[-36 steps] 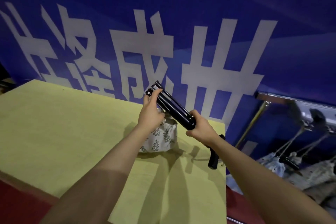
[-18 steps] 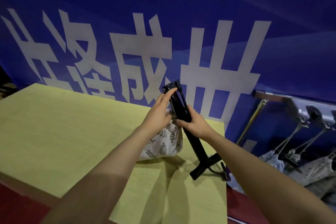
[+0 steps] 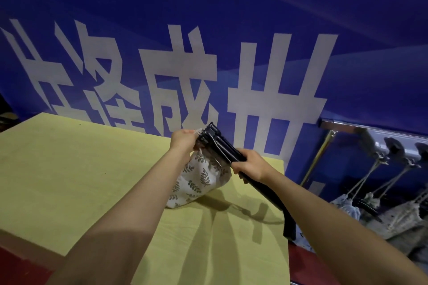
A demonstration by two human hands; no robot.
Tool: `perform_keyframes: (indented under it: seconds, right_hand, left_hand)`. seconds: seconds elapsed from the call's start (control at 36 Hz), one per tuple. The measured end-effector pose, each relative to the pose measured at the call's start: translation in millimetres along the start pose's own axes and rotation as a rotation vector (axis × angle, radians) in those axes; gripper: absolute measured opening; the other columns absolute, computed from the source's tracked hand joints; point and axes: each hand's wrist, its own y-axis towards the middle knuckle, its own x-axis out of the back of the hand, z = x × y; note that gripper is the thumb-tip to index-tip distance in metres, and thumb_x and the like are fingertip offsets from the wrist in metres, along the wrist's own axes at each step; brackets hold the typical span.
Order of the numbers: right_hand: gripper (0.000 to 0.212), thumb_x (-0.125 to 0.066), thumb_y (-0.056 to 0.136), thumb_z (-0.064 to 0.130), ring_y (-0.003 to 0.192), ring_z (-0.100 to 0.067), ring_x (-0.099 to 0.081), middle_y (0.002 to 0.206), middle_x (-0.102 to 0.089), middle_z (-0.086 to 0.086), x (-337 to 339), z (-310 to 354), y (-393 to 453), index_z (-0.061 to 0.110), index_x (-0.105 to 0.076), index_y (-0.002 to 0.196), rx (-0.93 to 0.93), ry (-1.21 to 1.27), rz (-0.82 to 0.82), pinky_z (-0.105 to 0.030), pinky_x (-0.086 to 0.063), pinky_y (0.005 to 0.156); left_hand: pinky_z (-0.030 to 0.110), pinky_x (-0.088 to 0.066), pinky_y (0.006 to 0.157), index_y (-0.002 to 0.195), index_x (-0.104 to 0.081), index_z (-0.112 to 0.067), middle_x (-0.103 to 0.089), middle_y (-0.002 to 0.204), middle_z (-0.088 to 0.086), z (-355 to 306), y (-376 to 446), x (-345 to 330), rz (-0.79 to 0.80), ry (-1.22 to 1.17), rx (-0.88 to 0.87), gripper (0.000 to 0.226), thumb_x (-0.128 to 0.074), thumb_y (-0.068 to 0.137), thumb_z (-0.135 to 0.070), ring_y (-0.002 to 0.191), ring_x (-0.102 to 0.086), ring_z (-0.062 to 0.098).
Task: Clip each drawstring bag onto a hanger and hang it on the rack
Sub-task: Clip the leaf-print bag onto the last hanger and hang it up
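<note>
A white drawstring bag (image 3: 196, 180) with a leaf print hangs just above the yellow table (image 3: 69, 169), its bottom near the tabletop. My left hand (image 3: 184, 142) pinches the gathered top of the bag against the clip end of a black hanger (image 3: 220, 146). My right hand (image 3: 249, 165) grips the hanger's bar lower down. The hanger slants down to the right, and its far end (image 3: 289, 227) sticks out past the table's right edge.
A metal rack rail (image 3: 347, 126) runs at the right, with several hangers (image 3: 379, 169) on it that carry other bags (image 3: 347, 208). A blue banner (image 3: 208, 53) with large white characters stands behind the table. Red floor (image 3: 23, 266) shows at the lower left.
The hanger swung from nearly upright to a slant down to the right. The bag's top rose to the clip end, and my left hand moved from the hanger's tip onto the bag's gathered top.
</note>
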Motion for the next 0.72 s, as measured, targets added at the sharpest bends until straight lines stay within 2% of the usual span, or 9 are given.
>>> perform_keyframes:
  seconds: [0.06, 0.11, 0.19, 0.25, 0.31, 0.39, 0.5, 0.58, 0.72]
  right_hand:
    - [0.023, -0.056, 0.076, 0.007, 0.052, -0.019, -0.05, 0.066, -0.055, -0.005, -2, 0, -2, 0.013, -0.059, 0.098, -0.009, -0.012, 0.008, -0.033, -0.046, 0.049]
    - [0.02, -0.055, 0.076, 0.005, 0.048, -0.018, -0.048, 0.06, -0.054, -0.003, -5, 1, -3, 0.012, -0.06, 0.095, -0.018, -0.03, 0.017, -0.033, -0.045, 0.048]
    - [0.018, -0.057, 0.074, 0.007, 0.047, -0.017, -0.047, 0.056, -0.053, 0.0, -8, 2, -4, 0.014, -0.061, 0.089, -0.026, -0.059, 0.034, -0.032, -0.045, 0.049]
    - [0.016, -0.059, 0.072, 0.011, 0.05, -0.018, -0.049, 0.059, -0.054, -0.002, -10, 3, -4, 0.018, -0.061, 0.087, -0.03, -0.1, 0.057, -0.031, -0.046, 0.049]
    - [0.018, -0.059, 0.071, 0.013, 0.054, -0.021, -0.05, 0.063, -0.055, -0.006, -12, 3, -4, 0.017, -0.061, 0.088, -0.043, -0.129, 0.078, -0.032, -0.047, 0.051]
    - [0.016, -0.059, 0.071, 0.013, 0.055, -0.022, -0.05, 0.065, -0.055, -0.008, -15, 2, -3, 0.019, -0.061, 0.086, -0.072, -0.159, 0.106, -0.033, -0.046, 0.051]
    - [0.019, -0.058, 0.072, 0.013, 0.054, -0.022, -0.05, 0.065, -0.055, -0.008, -19, 2, 0, 0.016, -0.061, 0.09, -0.1, -0.182, 0.109, -0.032, -0.046, 0.051]
    - [0.013, -0.058, 0.073, 0.014, 0.053, -0.022, -0.05, 0.065, -0.055, -0.009, -20, 5, 3, 0.018, -0.059, 0.085, -0.125, -0.169, 0.087, -0.031, -0.046, 0.05]
    - [0.013, -0.059, 0.069, 0.016, 0.052, -0.024, -0.05, 0.063, -0.054, -0.008, -20, 5, 7, 0.011, -0.058, 0.081, -0.186, -0.147, 0.03, -0.029, -0.045, 0.048]
  left_hand:
    - [0.029, -0.045, 0.069, 0.108, -0.056, -0.004, -0.059, 0.092, 0.012, -2, -1, 3, 0.04, -0.013, -0.012, 0.021, -0.046, 0.092, 0.006, 0.083, -0.054, 0.021]
    - [0.025, -0.042, 0.067, 0.104, -0.053, -0.008, -0.055, 0.085, 0.006, -4, -6, 5, 0.08, 0.041, -0.053, 0.019, -0.043, 0.094, 0.005, 0.084, -0.052, 0.019]
    - [0.029, -0.044, 0.07, 0.101, -0.063, -0.001, -0.062, 0.085, 0.011, -1, -6, 7, 0.136, 0.165, -0.081, 0.017, -0.047, 0.094, -0.005, 0.086, -0.058, 0.026]
    - [0.032, -0.044, 0.071, 0.1, -0.065, 0.002, -0.063, 0.087, 0.015, 3, -6, 11, 0.099, 0.206, -0.065, 0.02, -0.053, 0.092, -0.012, 0.085, -0.059, 0.028]
    - [0.034, -0.047, 0.072, 0.093, -0.067, -0.003, -0.064, 0.086, 0.015, 7, -5, 16, 0.091, 0.254, -0.093, 0.016, -0.056, 0.091, -0.014, 0.083, -0.061, 0.028]
    - [0.038, -0.052, 0.082, 0.099, -0.07, -0.008, -0.069, 0.094, 0.012, 9, -9, 18, 0.082, 0.311, -0.186, 0.016, -0.057, 0.091, -0.013, 0.089, -0.065, 0.028]
    - [0.032, -0.048, 0.086, 0.103, -0.069, -0.012, -0.067, 0.099, 0.004, 12, -11, 20, 0.119, 0.348, -0.308, 0.018, -0.057, 0.09, -0.01, 0.094, -0.061, 0.021]
    - [0.029, -0.042, 0.094, 0.104, -0.069, -0.016, -0.06, 0.11, 0.002, 15, -11, 21, 0.152, 0.464, -0.44, 0.019, -0.057, 0.09, -0.012, 0.101, -0.055, 0.016]
    - [0.021, -0.033, 0.092, 0.112, -0.064, -0.012, -0.049, 0.115, 0.007, 24, -13, 24, 0.081, 0.606, -0.568, 0.024, -0.047, 0.096, -0.008, 0.098, -0.046, 0.013]
